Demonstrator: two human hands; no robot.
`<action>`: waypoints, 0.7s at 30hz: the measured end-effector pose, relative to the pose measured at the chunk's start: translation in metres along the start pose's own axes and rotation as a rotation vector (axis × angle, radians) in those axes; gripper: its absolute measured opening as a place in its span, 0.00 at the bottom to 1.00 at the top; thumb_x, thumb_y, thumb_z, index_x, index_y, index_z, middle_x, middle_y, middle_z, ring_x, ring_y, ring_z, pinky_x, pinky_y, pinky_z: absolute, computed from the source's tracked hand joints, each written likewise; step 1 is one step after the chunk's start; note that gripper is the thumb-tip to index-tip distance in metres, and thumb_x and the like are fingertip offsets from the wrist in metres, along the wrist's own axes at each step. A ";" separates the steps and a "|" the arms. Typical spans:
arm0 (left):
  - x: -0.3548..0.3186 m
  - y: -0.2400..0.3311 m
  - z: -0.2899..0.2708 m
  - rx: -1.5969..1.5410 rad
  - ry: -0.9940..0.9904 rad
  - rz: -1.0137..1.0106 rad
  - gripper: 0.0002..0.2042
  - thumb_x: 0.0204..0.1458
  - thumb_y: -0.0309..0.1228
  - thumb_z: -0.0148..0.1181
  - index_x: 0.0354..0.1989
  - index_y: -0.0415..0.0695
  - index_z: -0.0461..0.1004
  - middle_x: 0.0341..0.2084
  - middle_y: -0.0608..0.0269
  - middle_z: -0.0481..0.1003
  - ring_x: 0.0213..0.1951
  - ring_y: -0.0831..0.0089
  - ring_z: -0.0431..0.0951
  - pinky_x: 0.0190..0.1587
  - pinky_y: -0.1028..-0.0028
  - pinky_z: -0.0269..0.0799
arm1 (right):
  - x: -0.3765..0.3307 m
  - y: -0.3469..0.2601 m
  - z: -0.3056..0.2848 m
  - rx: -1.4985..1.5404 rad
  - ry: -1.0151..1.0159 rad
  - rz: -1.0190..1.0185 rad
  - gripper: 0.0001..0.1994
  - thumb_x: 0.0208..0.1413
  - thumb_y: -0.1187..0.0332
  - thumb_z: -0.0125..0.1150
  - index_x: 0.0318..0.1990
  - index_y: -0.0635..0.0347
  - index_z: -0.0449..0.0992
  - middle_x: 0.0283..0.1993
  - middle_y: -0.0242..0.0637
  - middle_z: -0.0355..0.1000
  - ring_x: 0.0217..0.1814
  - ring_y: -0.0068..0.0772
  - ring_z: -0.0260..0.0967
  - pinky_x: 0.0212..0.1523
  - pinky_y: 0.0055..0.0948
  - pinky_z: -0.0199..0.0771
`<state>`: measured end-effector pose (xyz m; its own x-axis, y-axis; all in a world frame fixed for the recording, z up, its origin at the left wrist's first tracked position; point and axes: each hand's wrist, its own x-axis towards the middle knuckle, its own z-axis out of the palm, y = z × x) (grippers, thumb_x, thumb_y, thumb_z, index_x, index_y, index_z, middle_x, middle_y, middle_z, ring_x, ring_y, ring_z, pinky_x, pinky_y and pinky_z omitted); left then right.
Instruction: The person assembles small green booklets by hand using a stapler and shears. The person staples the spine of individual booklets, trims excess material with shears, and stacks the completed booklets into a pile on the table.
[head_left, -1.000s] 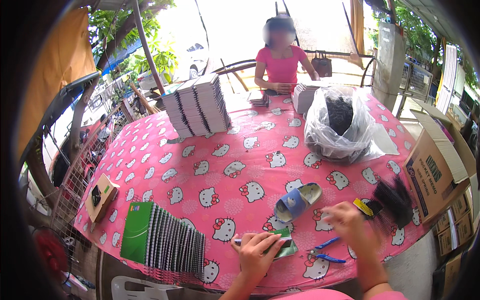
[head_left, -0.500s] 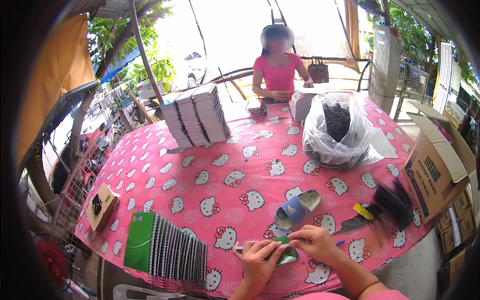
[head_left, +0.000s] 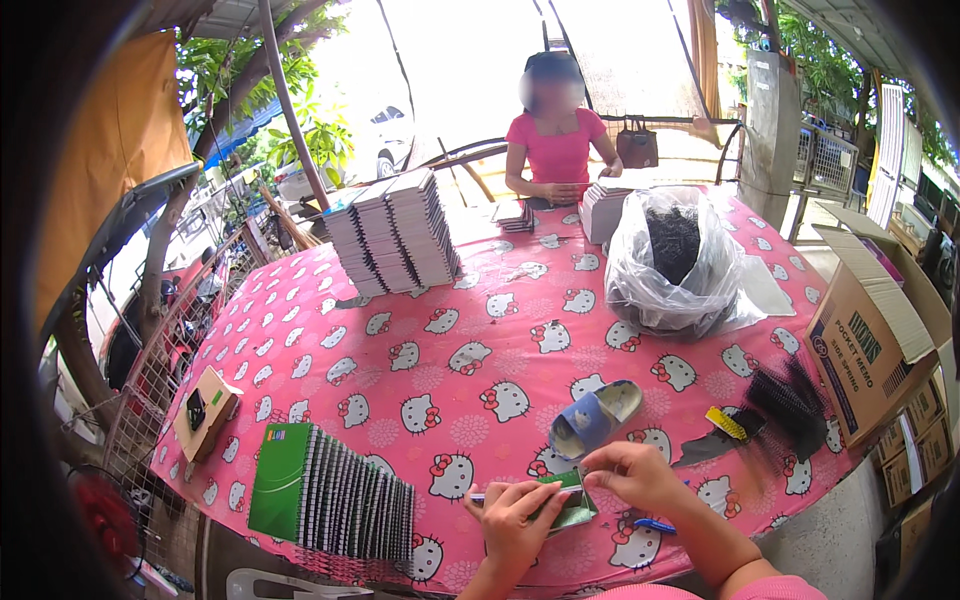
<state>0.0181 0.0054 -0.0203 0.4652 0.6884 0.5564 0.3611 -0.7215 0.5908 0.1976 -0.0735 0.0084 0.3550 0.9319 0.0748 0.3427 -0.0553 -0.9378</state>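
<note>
My left hand [head_left: 513, 518] and my right hand [head_left: 632, 472] both grip a small green notebook [head_left: 568, 505] at the near edge of the pink cartoon-cat tablecloth [head_left: 470, 330]. The right hand's fingers pinch at its upper edge. A blue slipper [head_left: 594, 416] lies just beyond my hands. Blue-handled scissors [head_left: 655, 524] sit under my right wrist. A row of green spiral notebooks [head_left: 335, 490] stands to my left.
A clear bag of black spiral bindings [head_left: 675, 265] sits at the right rear, loose black bindings [head_left: 793, 400] and a yellow tool [head_left: 726, 423] to the right. Notebook stacks [head_left: 393, 235] stand at the rear. A person in pink [head_left: 556, 145] sits opposite. Cardboard boxes [head_left: 868, 345] stand right, a small box [head_left: 205, 412] left.
My right hand has come back from the black bindings on the right and joined the left hand on the green notebook. My view has shifted slightly lower and nearer.
</note>
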 end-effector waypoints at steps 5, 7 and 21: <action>0.000 0.000 -0.001 0.042 0.010 0.062 0.09 0.40 0.33 0.72 0.32 0.50 0.84 0.27 0.69 0.79 0.33 0.73 0.72 0.44 0.74 0.62 | 0.006 0.025 -0.004 0.041 -0.114 -0.143 0.10 0.46 0.73 0.71 0.38 0.58 0.82 0.33 0.32 0.75 0.32 0.20 0.70 0.32 0.23 0.70; -0.004 -0.003 0.000 -0.016 -0.006 0.036 0.09 0.40 0.33 0.72 0.33 0.50 0.84 0.27 0.70 0.79 0.33 0.74 0.72 0.45 0.75 0.62 | 0.009 0.026 -0.005 0.094 -0.224 -0.150 0.09 0.46 0.72 0.71 0.37 0.57 0.83 0.32 0.32 0.75 0.32 0.20 0.70 0.32 0.24 0.70; 0.009 -0.001 0.000 -0.061 -0.020 0.111 0.09 0.40 0.28 0.71 0.32 0.45 0.83 0.28 0.62 0.79 0.31 0.67 0.74 0.38 0.68 0.68 | 0.018 0.017 -0.011 0.067 -0.169 -0.288 0.09 0.39 0.83 0.68 0.31 0.62 0.83 0.30 0.34 0.75 0.32 0.22 0.73 0.34 0.23 0.74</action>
<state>0.0218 0.0120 -0.0164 0.5161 0.6026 0.6087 0.2571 -0.7869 0.5610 0.2195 -0.0617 -0.0029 0.1010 0.9522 0.2881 0.3483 0.2375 -0.9068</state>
